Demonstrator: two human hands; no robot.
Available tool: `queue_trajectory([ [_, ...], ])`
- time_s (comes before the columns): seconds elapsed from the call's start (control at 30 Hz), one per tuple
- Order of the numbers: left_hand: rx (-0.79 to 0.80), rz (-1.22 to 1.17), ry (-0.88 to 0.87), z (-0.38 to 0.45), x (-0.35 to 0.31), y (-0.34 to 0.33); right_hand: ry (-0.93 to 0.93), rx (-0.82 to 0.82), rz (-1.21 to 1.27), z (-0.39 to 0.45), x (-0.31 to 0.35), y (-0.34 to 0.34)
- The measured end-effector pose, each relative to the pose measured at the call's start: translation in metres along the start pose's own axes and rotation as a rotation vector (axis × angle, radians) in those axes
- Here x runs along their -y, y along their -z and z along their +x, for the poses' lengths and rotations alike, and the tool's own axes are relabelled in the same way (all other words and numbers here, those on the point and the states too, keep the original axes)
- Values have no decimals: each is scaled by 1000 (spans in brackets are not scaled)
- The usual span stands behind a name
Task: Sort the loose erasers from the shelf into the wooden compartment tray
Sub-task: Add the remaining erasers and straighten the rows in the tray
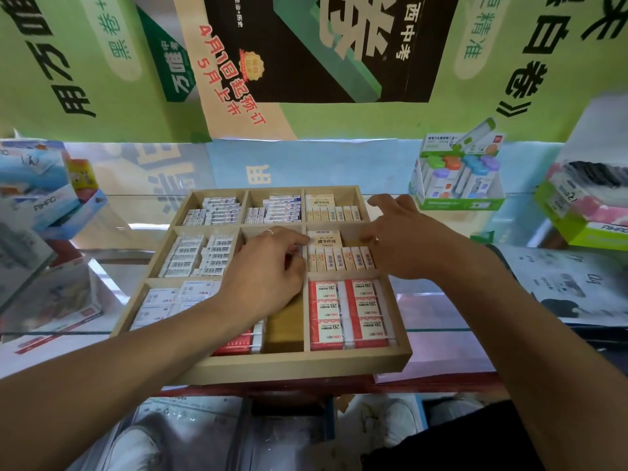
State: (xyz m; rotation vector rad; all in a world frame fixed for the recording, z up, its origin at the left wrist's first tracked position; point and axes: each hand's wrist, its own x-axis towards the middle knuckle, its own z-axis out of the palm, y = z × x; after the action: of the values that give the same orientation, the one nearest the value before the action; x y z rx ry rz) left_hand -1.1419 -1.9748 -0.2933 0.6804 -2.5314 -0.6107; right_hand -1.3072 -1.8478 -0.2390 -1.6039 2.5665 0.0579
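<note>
The wooden tray (299, 367) sits on the glass shelf (441, 300), its near wall toward the person. Thin wooden dividers form a three-by-three grid. Nearest right, red-and-white 2B erasers (350, 312) lie flat in two columns, label up, probably so the print stays legible. The near middle compartment shows bare wood beside a few red-sleeved erasers (238, 343).

The left hand (268, 270) rests over the middle compartment, fingers curled at the divider. Whether it grips an eraser cannot be told; the fingertips are hidden. The right hand (404, 239) hovers over the middle right compartment, fingers apart and relaxed, holding nothing visible. Below it, cream erasers (339, 258) stand on edge in a tight row, a packing that likely saves space.

The far row holds white sleeved erasers (217, 210), small rectangular blocks. Beyond, a green carton (455, 202) stands on the shelf.
</note>
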Motion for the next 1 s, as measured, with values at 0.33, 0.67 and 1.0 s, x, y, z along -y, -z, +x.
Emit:
queue_trajectory([
  [0.33, -3, -17, -9, 0, 1, 0, -6, 169, 206, 4, 2, 0],
  [0.67, 39, -15, -5, 1, -5, 7, -69, 20, 195, 12, -1, -22],
  [1.0, 17, 120, -70, 42, 3, 20, -24, -290, 452, 27, 5, -9],
])
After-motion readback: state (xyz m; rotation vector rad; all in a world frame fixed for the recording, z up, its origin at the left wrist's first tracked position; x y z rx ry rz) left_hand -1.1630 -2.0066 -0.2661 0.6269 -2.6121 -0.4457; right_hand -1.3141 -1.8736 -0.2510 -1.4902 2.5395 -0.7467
